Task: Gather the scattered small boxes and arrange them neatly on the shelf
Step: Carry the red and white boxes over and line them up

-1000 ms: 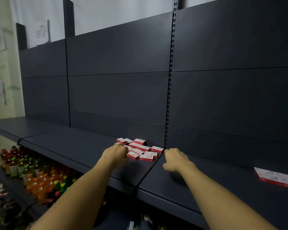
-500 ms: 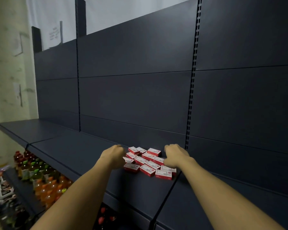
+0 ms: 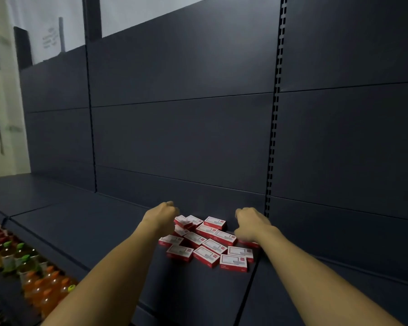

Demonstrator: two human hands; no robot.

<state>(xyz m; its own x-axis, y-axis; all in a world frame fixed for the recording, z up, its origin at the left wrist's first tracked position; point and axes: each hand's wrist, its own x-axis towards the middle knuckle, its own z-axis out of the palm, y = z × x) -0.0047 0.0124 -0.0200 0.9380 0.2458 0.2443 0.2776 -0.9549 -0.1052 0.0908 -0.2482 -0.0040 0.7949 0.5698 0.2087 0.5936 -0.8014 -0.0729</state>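
Several small red-and-white boxes (image 3: pixel 206 243) lie in a loose pile on the dark shelf (image 3: pixel 99 229), near the slotted upright. My left hand (image 3: pixel 161 216) is at the pile's back left corner, fingers curled, knuckles against the nearest box (image 3: pixel 183 221). My right hand (image 3: pixel 251 223) is at the pile's right side, fingers curled too, and one red box (image 3: pixel 249 243) peeks out from under its heel. No box shows inside either hand. The fingertips are hidden behind the knuckles.
The dark back panel (image 3: pixel 181 137) rises just behind the pile, with the slotted upright (image 3: pixel 272 147) at its right. A lower shelf at bottom left holds several drink bottles (image 3: pixel 33 274). More dark shelf runs away to the left and right.
The view has moved closer and left, so the pile now sits nearer the middle. Both hands have reached further back, the right one from the neighbouring shelf panel to the pile's right side.
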